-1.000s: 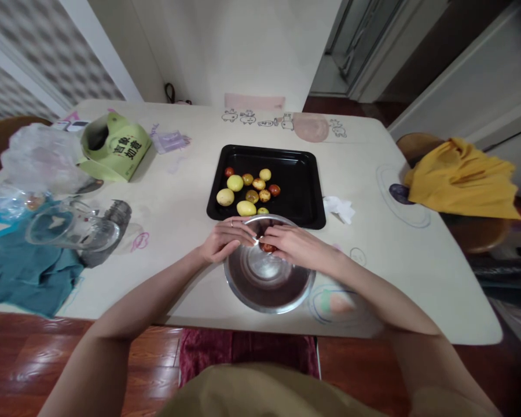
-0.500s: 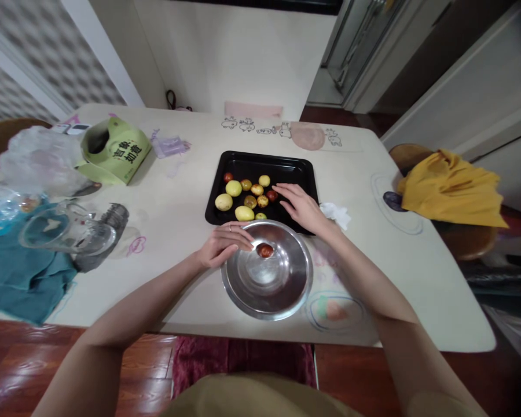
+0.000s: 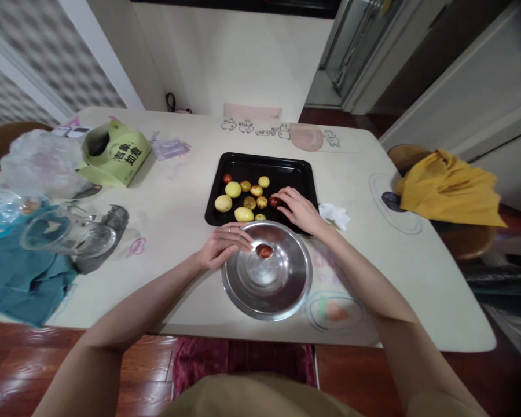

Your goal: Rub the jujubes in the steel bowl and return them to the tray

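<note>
My right hand (image 3: 301, 211) reaches over the black tray (image 3: 282, 166), its thumb and fingers closed round a dark red jujube (image 3: 274, 202). Left of it in the tray lie several small yellow and brownish fruits, among them a yellow-green fruit (image 3: 233, 189), a pale yellow one (image 3: 223, 203) and a yellow oval one (image 3: 244, 214). Another red jujube (image 3: 227, 178) is near the tray's left side. My left hand (image 3: 226, 243) is bent over the upper left rim of a metal bowl (image 3: 286, 292) and holds it. One reddish-brown jujube (image 3: 264, 251) lies inside the bowl.
On the left stand a green paper box (image 3: 121, 153), a crumpled plastic bag (image 3: 41, 159) and a clear glass jug (image 3: 69, 229) near a teal cloth (image 3: 26, 284). A white tissue (image 3: 335, 215) lies right of the tray. A yellow cloth (image 3: 454, 188) hangs over a chair.
My right hand's fingers have drawn in round the dark red jujube at the tray's right. My left hand and the bowl have stayed in place.
</note>
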A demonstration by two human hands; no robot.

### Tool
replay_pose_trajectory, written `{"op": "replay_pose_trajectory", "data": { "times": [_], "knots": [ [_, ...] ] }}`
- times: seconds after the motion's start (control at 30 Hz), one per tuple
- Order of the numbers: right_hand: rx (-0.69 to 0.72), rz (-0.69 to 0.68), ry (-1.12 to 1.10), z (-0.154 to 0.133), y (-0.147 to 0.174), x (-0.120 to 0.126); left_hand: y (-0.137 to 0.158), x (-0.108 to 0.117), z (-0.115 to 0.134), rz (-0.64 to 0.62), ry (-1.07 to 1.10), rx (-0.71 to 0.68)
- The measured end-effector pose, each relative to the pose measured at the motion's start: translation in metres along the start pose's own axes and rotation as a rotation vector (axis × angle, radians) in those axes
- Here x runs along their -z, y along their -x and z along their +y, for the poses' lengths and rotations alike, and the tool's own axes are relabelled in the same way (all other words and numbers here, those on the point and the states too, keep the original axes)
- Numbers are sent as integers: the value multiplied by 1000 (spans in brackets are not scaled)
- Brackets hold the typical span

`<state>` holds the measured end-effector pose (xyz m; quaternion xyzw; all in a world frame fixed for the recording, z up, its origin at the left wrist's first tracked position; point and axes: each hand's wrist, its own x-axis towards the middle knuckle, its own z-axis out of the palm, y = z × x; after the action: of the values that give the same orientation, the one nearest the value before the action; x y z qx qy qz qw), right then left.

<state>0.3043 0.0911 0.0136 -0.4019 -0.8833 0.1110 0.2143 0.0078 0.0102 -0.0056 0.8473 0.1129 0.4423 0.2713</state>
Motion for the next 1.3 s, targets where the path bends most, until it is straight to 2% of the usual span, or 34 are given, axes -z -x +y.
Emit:
{"op": "replay_pose_trajectory", "data": {
  "times": [0.17, 0.47, 0.57, 0.7, 0.8, 0.97, 1.3],
  "knots": [
    [-74, -35, -59, -1, 2, 1, -2, 1, 2, -17, -14, 8],
    [6, -24, -109, 4, 4, -4, -2, 1, 3, -15, -16, 4],
    [37, 59, -128, -10, 6, 9, -2, 1, 3, -11, -5, -1],
    [92, 141, -236, -43, 12, 25, -3, 2, 3, -17, -5, 5],
    [131, 71, -353, -67, 20, 27, -4, 2, 4, -1, -37, -13],
    [188, -145, -444, -95, 30, 17, -3, 1, 8, 72, -130, -33],
    [299, -357, -347, -110, 34, 2, -2, -3, 9, 182, -93, -8]
  ]
}}
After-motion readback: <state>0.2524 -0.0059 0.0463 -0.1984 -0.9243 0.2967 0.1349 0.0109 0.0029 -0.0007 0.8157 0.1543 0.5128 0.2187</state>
